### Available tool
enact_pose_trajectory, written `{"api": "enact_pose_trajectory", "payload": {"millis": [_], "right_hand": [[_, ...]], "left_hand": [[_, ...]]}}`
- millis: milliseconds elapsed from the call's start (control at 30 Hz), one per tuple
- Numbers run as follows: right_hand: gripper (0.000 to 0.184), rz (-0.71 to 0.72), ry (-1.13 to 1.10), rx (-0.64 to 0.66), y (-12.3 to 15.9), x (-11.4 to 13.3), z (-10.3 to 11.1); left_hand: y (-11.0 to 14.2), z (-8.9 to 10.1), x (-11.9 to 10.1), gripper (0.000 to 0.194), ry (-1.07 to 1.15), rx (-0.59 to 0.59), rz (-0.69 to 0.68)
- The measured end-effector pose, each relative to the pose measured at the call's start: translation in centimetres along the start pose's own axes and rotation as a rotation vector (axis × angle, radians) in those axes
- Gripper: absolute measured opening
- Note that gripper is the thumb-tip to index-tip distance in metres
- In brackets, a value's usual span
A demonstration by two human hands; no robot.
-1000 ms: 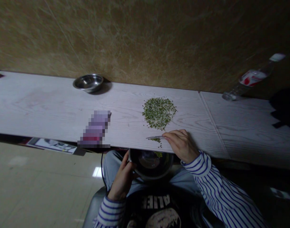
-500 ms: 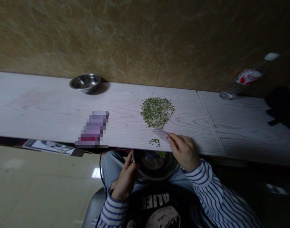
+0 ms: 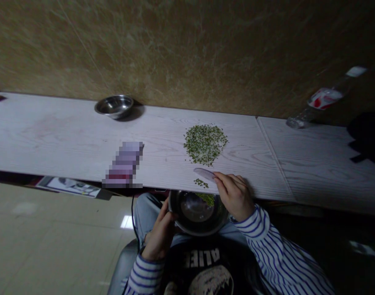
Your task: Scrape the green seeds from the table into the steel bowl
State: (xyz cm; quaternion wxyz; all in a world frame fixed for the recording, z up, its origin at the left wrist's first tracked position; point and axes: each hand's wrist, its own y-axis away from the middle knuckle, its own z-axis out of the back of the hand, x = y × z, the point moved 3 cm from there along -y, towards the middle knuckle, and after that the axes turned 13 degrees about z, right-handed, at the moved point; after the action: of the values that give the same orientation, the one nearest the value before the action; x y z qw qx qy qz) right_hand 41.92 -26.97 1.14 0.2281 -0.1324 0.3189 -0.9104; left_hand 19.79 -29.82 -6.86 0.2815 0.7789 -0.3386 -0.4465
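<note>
A metal bowl is tucked under the table's front edge, above the lap, with a small heap of green beans inside it. My left hand grips its left rim. Between the thumb and fingers of my right hand is a flat, pale, rounded scraper, low over the table near the edge. A few loose green beans lie between the scraper and the bowl. Beyond it, a wide patch of small green beans, like mung beans, is spread on the table.
The white wood-grain table runs along a marbled wall. A second steel bowl sits at the back left. A blurred-out flat purple object lies near the front edge. A clear bottle and a dark item are at right.
My right hand and the scraper have shifted slightly left and toward the table edge. More green beans show in the bowl. The view has moved a little.
</note>
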Motion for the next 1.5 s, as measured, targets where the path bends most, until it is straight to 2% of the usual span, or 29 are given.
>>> {"api": "enact_pose_trajectory", "payload": {"millis": [400, 767, 900, 1067, 1333, 1500], "right_hand": [[0.018, 0.066, -0.132, 0.04, 0.1, 1.1, 0.2], [0.019, 0.069, -0.194, 0.02, 0.6, 2.0, 0.9], [0.02, 0.03, -0.128, -0.011, 0.8, 1.0, 1.3], [0.02, -0.053, 0.025, -0.061, 1.4, -0.6, 1.2], [0.018, 0.023, -0.047, -0.05, 2.1, 2.3, 0.9], [0.017, -0.003, -0.049, -0.094, 2.0, 1.7, 1.4]], "left_hand": [[0.9, 0.9, -0.2, 0.086, -0.005, -0.006, -0.034], [1.1, 0.5, 0.2, 0.08, -0.003, 0.025, -0.045], [1.2, 0.7, 0.6, 0.075, -0.026, 0.003, -0.038], [1.5, 0.9, 1.2, 0.07, -0.016, 0.048, -0.046], [1.7, 1.6, 2.5, 0.072, -0.014, -0.035, -0.044], [2.0, 2.3, 3.0, 0.078, -0.054, -0.09, -0.023]]}}
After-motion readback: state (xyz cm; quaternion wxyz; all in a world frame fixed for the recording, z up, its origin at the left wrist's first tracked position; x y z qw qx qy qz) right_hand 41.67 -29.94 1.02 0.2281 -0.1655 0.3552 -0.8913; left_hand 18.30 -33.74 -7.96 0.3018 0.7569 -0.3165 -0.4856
